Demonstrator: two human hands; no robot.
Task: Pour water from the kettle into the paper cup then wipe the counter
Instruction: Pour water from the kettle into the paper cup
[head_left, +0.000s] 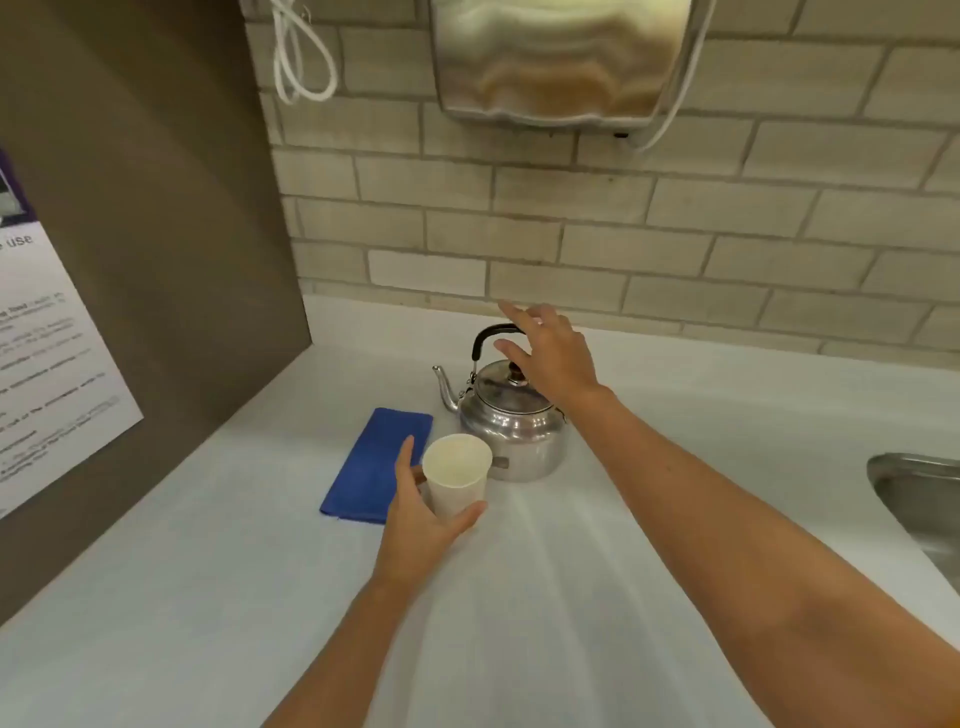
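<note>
A shiny metal kettle with a black handle stands on the white counter, its spout pointing left. A white paper cup stands upright just in front of it and looks empty. My left hand is wrapped around the cup's lower part. My right hand hovers over the kettle's handle with fingers spread, holding nothing. A folded blue cloth lies flat to the left of the cup.
A steel sink opens at the right edge. A brick wall runs along the back with a metal dispenser above the kettle. A brown side panel with a printed notice closes off the left.
</note>
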